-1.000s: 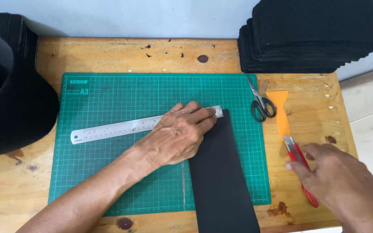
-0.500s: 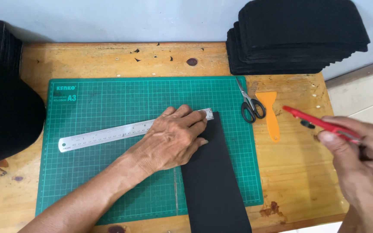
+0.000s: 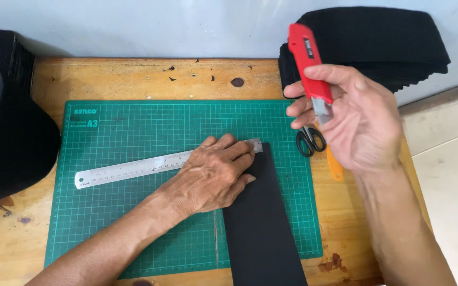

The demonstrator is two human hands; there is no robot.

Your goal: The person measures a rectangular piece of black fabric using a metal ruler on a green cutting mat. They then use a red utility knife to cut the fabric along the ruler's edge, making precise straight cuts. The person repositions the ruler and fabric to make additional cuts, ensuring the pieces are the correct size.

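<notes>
Black strip point(image 3: 263, 233) lies on the green cutting mat point(image 3: 133, 222), thin and floppy I'd guess, so pin it near the edge. Your left hand point(image 3: 213, 177) presses flat, fingers spread, over the steel ruler point(image 3: 128, 169). Your right hand point(image 3: 353, 119) is closed around the red utility knife point(image 3: 308, 63), raised above the scissors point(image 3: 309, 140).

The left hand point(image 3: 216, 177) presses flat on a steel ruler point(image 3: 133, 168) and a black strip point(image 3: 261, 222) on the green mat point(image 3: 133, 132). The right hand point(image 3: 353, 119), raised above the wooden tabletop point(image 3: 133, 79), holds a red knife point(image 3: 308, 63). Scissors point(image 3: 309, 140) lie just beside the mat.
</notes>
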